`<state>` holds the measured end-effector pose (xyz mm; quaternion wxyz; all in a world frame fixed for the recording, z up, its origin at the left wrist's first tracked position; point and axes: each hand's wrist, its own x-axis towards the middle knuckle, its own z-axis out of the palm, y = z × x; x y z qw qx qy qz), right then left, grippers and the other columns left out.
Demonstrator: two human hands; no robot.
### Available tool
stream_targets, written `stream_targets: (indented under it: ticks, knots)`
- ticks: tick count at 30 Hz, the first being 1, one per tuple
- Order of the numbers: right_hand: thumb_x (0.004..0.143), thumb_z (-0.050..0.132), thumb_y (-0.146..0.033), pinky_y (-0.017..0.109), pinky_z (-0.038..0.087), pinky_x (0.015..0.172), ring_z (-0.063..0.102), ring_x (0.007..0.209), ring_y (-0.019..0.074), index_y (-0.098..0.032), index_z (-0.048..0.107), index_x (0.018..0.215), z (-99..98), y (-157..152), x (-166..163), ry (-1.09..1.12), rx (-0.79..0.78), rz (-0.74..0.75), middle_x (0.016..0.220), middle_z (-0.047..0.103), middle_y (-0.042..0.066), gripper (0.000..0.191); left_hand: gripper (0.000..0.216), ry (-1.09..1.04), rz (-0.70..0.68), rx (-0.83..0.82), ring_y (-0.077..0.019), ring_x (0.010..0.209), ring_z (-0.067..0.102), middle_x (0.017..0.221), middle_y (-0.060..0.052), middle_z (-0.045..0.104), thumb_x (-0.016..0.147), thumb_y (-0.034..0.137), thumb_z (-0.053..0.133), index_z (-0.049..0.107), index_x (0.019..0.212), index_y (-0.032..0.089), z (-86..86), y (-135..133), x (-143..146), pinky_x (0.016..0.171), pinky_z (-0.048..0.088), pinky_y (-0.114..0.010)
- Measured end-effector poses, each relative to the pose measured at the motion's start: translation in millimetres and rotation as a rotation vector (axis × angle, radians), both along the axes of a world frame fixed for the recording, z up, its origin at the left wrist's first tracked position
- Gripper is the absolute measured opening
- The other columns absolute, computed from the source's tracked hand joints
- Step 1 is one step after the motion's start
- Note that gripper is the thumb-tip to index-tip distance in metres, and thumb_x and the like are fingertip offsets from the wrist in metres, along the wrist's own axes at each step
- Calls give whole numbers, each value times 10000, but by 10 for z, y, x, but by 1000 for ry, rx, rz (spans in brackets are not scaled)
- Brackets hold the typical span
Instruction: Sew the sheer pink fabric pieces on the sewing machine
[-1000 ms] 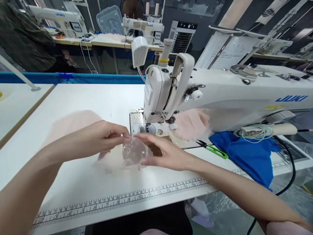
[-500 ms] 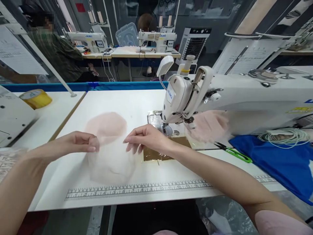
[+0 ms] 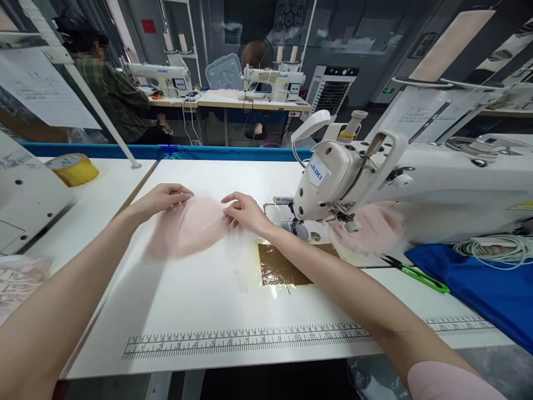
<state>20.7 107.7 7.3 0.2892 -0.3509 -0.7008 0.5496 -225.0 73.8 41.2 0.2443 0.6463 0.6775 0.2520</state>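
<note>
My left hand (image 3: 164, 201) and right hand (image 3: 249, 215) have moved toward the far edge of the table (image 3: 187, 300). The machine (image 3: 341, 178) occupies its right side. The fabric (image 3: 200, 228), pink and sheer, is between my hands, nearer the left edge. My left fingertips pinch its margin; my right fingers curl beside it, their grip unclear. Scissors (image 3: 425, 279) lie toward the near edge, at right.

Passage is open over the tabletop (image 3: 195, 303) nearer than the pink fabric (image 3: 200, 228). The sewing machine (image 3: 441, 183) blocks the right; scissors (image 3: 422, 278) and blue cloth (image 3: 487, 294) obstruct its near side. A slanted pole (image 3: 104, 123) restricts the far left.
</note>
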Motion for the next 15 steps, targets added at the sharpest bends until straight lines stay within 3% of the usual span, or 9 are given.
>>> stream_targets:
  ticks: [7, 12, 15]
  knots:
    - [783, 554, -89, 230, 445, 615, 600, 622, 116, -190, 553, 911, -95, 128, 30, -203, 236, -8, 634, 623, -57, 163, 405, 171, 158, 6, -192, 686, 585, 686, -17, 630, 770, 542, 606, 698, 994, 217, -119, 6, 102, 560, 397, -279]
    - [786, 540, -98, 261, 382, 647, 578, 719, 161, -194, 567, 974, -61, 141, 62, -318, 378, -8, 694, 607, -39, 213, 410, 362, 195, 49, -218, 836, 591, 879, 2, 666, 840, 560, 546, 646, 1134, 293, -67, -138, 201, 644, 378, -297]
    - [819, 509, -90, 271, 362, 643, 561, 715, 166, -182, 575, 1038, -10, 85, 200, -353, 417, -7, 713, 607, -24, 247, 410, 471, 207, 143, -218, 871, 575, 1040, -23, 666, 891, 520, 493, 633, 1171, 256, -11, -230, 241, 725, 395, -318]
